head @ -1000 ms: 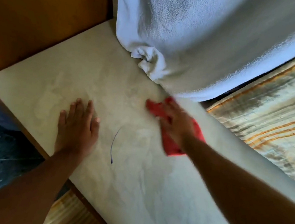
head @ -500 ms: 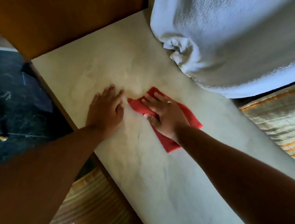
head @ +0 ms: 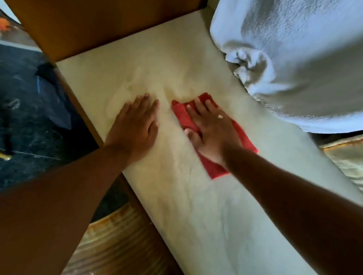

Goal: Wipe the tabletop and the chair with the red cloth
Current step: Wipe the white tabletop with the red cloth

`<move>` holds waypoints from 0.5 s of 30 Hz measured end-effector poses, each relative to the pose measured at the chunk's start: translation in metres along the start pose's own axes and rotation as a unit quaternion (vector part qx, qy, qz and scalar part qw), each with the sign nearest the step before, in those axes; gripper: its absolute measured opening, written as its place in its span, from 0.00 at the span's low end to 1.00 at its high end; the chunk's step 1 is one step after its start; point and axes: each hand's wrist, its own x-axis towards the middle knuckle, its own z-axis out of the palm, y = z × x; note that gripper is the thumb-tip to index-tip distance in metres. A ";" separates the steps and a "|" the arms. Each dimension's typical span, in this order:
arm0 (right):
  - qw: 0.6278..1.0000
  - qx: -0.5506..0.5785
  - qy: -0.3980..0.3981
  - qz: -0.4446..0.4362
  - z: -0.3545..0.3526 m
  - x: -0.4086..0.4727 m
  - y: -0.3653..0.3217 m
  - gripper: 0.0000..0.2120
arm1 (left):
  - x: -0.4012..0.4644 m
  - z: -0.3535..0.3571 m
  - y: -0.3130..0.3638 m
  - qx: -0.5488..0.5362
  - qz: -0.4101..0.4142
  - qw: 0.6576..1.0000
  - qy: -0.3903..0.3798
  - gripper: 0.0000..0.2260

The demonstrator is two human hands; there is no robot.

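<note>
While the right hand (head: 212, 134) presses flat with fingers (head: 198, 107) spread, the red cloth (head: 241, 142) lies lengthwise away-left to near-right on the tabletop (head: 223, 221).

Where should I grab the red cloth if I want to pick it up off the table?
Pinch the flat red cloth at its free near corner, coming from the right. It lies spread on the pale tabletop, with the right hand pressed flat over its middle, so only the edges show. The left hand rests on bare tabletop beside it.
</note>
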 end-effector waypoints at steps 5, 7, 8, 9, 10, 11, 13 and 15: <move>0.976 0.051 -0.053 -0.203 0.017 -0.141 -0.060 0.32 | 0.000 -0.001 0.001 -0.015 -0.001 1.000 -0.002 0.28; 0.961 0.061 -0.055 -0.263 0.009 -0.142 -0.025 0.30 | -0.001 0.000 0.003 -0.013 0.003 1.000 0.008 0.28; 0.965 0.058 -0.044 -0.253 0.003 -0.127 -0.010 0.29 | 0.000 0.001 0.003 -0.014 0.005 1.000 0.013 0.28; 0.976 0.071 -0.022 -0.205 -0.003 -0.104 0.004 0.27 | 0.001 0.001 0.002 -0.014 0.006 1.000 0.016 0.28; 0.985 0.097 -0.003 -0.144 -0.008 -0.083 0.012 0.25 | 0.001 0.001 0.002 -0.011 0.005 1.000 0.017 0.28; 0.986 0.134 0.021 -0.094 -0.010 -0.069 0.012 0.22 | 0.001 0.001 0.001 -0.008 0.004 1.000 0.016 0.28; 0.978 0.196 0.035 -0.065 -0.004 -0.074 -0.004 0.20 | 0.001 0.001 0.001 -0.007 0.003 1.000 0.014 0.28; 0.958 0.247 -0.029 -0.142 0.004 -0.111 -0.021 0.20 | -0.001 0.001 0.002 -0.011 0.003 1.000 0.013 0.28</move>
